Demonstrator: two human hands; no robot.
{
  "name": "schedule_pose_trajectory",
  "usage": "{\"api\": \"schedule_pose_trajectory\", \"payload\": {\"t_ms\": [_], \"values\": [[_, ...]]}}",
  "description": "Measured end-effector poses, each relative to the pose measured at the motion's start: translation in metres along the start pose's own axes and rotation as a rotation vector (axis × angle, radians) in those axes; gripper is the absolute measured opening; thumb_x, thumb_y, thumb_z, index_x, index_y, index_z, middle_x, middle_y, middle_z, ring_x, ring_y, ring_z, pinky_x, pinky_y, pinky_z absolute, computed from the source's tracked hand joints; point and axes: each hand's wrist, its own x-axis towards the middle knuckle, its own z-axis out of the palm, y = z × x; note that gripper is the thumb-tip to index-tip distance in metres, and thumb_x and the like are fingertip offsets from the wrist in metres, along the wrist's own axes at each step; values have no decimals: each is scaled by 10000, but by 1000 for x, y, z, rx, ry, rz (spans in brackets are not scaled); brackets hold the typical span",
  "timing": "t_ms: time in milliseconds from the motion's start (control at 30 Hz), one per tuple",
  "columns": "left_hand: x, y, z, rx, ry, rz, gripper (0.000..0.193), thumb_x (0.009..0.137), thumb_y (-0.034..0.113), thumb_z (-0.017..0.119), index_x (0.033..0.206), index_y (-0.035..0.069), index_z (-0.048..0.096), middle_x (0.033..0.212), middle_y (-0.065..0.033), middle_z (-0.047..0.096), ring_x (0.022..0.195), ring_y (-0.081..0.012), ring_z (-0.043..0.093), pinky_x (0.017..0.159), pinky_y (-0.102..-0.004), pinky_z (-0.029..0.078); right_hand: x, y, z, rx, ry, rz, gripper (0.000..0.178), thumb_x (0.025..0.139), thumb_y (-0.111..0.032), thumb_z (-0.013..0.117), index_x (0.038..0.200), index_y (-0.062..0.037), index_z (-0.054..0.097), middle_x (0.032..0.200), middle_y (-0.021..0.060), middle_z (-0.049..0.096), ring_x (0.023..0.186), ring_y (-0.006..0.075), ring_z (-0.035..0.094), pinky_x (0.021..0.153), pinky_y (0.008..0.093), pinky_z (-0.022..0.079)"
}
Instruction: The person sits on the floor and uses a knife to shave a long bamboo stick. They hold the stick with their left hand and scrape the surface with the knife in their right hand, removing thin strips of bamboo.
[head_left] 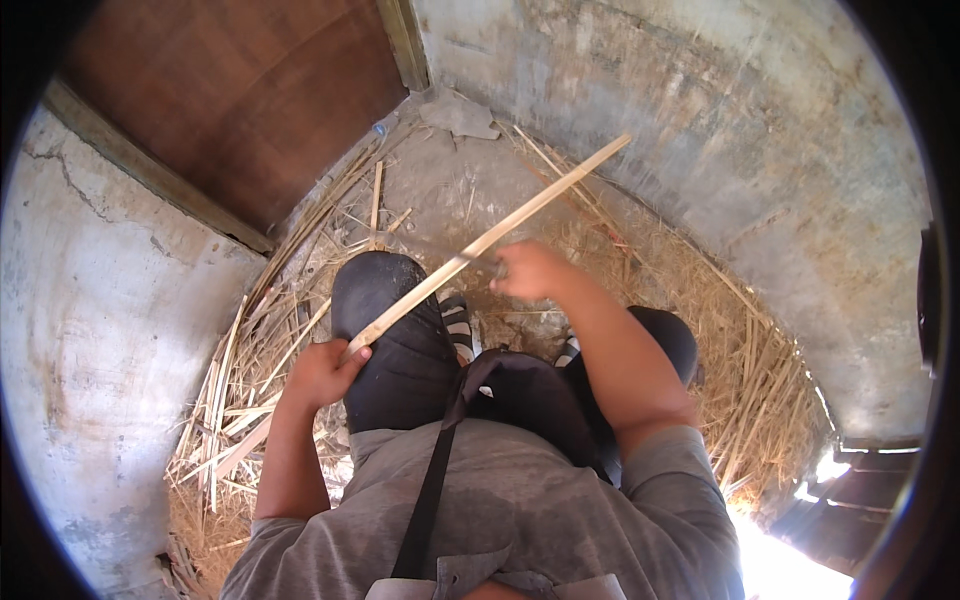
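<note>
A long, pale split bamboo strip point(545, 199) slants from my left knee up toward the far right. My left hand point(325, 372) is closed round its near end, with the thumb laid along it. My right hand point(527, 270) is a fist on the handle of a knife point(486, 263). Its thin dark blade points left and crosses the strip near the middle; it is smeared by motion, so I cannot tell whether it touches the strip. The strip passes over my left knee point(385, 290) in dark trousers.
Loose bamboo strips point(225, 425) pile up on the left. Straw-like shavings point(760, 410) cover the floor at the right, along the stained wall point(700, 110). A brown door panel point(240, 90) stands at the far left, and a flat stone point(460, 115) lies in the far corner.
</note>
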Motion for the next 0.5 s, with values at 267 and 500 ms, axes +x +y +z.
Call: {"api": "schedule_pose_trajectory", "payload": {"t_ms": [267, 500], "values": [[-3, 0, 2, 13, 34, 30, 604, 946, 586, 603, 782, 5, 635, 754, -268, 648, 792, -486, 647, 713, -529, 499, -3, 21, -11, 57, 2, 53, 530, 818, -407, 760, 1172, -18, 695, 1150, 237, 694, 1114, 401, 648, 960, 470, 516], [0, 4, -2, 87, 29, 49, 603, 948, 594, 583, 801, 13, 657, 784, -258, 669, 824, -480, 657, 749, -534, 513, -6, 59, -15, 33, 177, 297, 617, 831, -418, 754, 1268, 8, 661, 1244, 238, 671, 1200, 399, 616, 1009, 453, 495]]}}
